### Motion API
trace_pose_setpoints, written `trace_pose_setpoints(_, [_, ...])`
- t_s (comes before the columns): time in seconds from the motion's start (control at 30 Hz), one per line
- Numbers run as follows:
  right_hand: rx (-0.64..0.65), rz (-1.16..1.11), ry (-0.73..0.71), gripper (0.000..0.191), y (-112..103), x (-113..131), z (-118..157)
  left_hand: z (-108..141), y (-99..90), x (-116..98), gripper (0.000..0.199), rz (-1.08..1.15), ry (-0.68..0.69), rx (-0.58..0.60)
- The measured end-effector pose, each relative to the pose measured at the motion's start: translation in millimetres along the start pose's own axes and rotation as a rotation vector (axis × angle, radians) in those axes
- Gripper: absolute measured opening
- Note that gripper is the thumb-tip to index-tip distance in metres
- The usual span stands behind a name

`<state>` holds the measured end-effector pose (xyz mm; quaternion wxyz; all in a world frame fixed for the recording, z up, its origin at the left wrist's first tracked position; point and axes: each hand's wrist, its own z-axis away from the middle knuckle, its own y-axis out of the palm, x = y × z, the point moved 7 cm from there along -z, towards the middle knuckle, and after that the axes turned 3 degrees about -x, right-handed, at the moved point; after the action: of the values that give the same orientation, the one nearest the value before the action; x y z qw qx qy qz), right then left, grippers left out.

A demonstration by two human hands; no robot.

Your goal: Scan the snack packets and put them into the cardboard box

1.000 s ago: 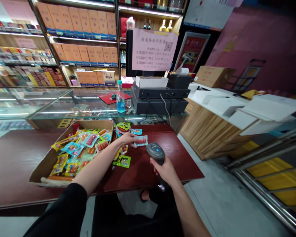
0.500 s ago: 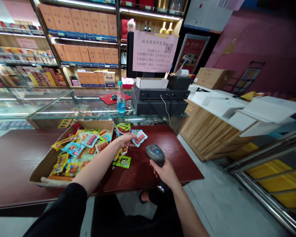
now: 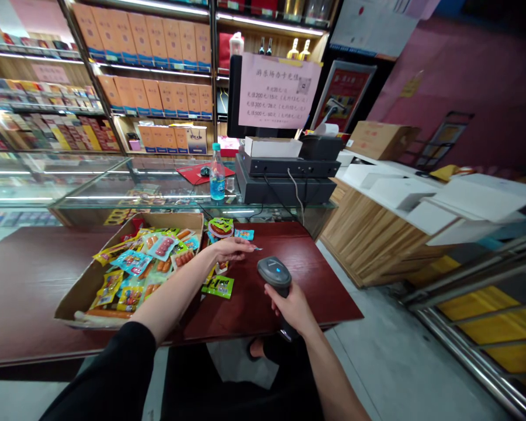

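My left hand (image 3: pixel 233 249) is above the table, its fingers closed on a small snack packet (image 3: pixel 258 249); only a thin edge of the packet shows past the fingertips. My right hand (image 3: pixel 294 307) grips a dark barcode scanner (image 3: pixel 274 271) by its handle, a blue light glowing on top. The scanner head is just right of and nearer to me than the packet, apart from it. Under and beside my left forearm lie a green snack packet (image 3: pixel 219 286), a blue packet (image 3: pixel 244 234) and a round tub (image 3: pixel 221 227). A cardboard box (image 3: pixel 72 295) full of wrapped sausages and snacks stands left.
The dark red table (image 3: pixel 21 275) meets a glass counter (image 3: pixel 158 202). On the counter stand a bottle of blue drink (image 3: pixel 217 175), a cash drawer (image 3: pixel 284 186) and a monitor with a pink sign (image 3: pixel 280 90). White boxes (image 3: pixel 398 190) lie on the wooden cabinet at right.
The packet in my left hand showed its face and now appears edge-on, with the hand slightly further right. My right hand and the scanner stay almost in place.
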<state>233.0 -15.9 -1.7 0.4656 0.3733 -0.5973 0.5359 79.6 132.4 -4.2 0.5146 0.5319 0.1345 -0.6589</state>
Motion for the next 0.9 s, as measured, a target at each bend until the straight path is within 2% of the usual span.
trace_pose_setpoints(0.17, [-0.004, 0.010, 0.002, 0.036, -2, 3, 1, -4, -9.7, -1, 0.019, 0.024, 0.000, -0.149])
trace_pose_setpoints(0.27, [-0.012, 0.019, -0.002, 0.037, -5, 7, 2, -3, -13.7, -1, 0.027, -0.001, -0.016, -0.219])
trace_pose_setpoints(0.47, [-0.027, 0.015, -0.003, 0.035, -8, 13, 3, -5, -17.3, 4, 0.041, -0.144, 0.035, -0.210])
trace_pose_setpoints(0.77, [-0.054, 0.034, -0.004, 0.035, -11, 12, 4, -6, -22.8, 0, 0.030, -0.318, 0.115, -0.314])
trace_pose_setpoints(0.9, [-0.063, 0.037, 0.012, 0.034, -12, 15, 6, -5, -19.7, 0, 0.031, -0.317, 0.105, -0.259])
